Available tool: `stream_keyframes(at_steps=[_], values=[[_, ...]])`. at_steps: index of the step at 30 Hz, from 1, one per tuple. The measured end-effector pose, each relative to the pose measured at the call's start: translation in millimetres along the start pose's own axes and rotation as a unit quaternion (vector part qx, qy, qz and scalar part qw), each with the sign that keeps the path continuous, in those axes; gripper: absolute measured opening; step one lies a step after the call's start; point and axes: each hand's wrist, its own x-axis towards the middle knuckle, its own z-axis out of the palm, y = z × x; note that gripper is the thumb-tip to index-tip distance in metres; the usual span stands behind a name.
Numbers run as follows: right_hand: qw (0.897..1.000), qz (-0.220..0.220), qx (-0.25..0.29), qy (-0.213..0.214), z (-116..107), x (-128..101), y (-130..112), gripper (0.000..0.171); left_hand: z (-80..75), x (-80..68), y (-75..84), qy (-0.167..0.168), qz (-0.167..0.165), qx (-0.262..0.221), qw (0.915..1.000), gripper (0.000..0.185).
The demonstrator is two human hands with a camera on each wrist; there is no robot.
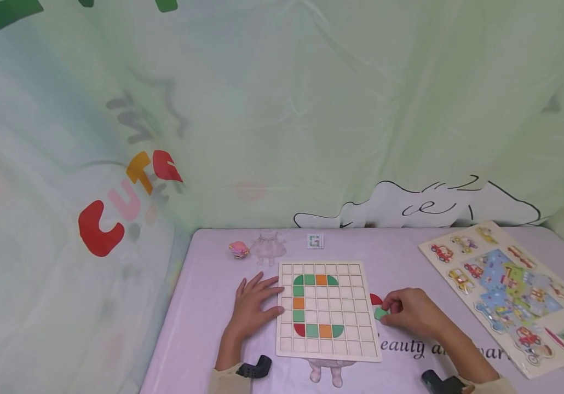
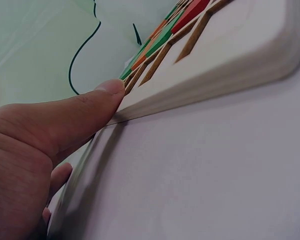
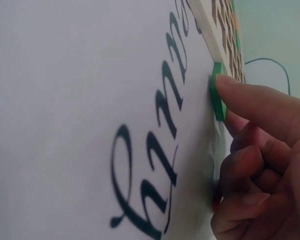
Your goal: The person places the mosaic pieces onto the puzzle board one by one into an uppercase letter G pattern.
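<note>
A square wooden grid board (image 1: pixel 328 350) lies on the table, with green, orange and red tiles set in its cells in a C-like outline. My left hand (image 1: pixel 256 306) rests at the board's left edge, fingers spread, and in the left wrist view the thumb (image 2: pixel 97 102) touches the rim. Just off the board's right edge, my right hand (image 1: pixel 410 311) pinches a green tile (image 3: pixel 218 92) between thumb and fingers. Beyond that tile lies a red quarter-round tile (image 1: pixel 375 299), partly covered by the hand in the right wrist view.
A small card (image 1: pixel 315 241) with a green letter-like pattern lies behind the board. To its left sits a pink toy figure (image 1: pixel 239 249). A large wooden picture puzzle (image 1: pixel 518 298) slants across the table's right side. Printed curtains hang along the back and left.
</note>
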Motion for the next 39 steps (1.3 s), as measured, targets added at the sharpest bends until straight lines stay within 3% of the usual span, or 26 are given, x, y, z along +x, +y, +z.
stream_keyframes(at_steps=[15,27,39], values=[[0.999,0.034,0.030,-0.001,0.9,0.6,4.8,0.027,-1.0,0.0,2.3,0.002,0.000,0.001,1.0000,0.050],[0.996,0.030,0.082,-0.013,-2.2,-1.7,5.8,0.021,-1.6,-0.1,2.7,0.006,0.004,0.002,1.0000,0.049],[0.990,-0.048,0.131,-0.026,1.7,5.8,-9.9,0.023,-1.0,0.2,2.2,0.003,0.000,0.004,1.0000,0.048]])
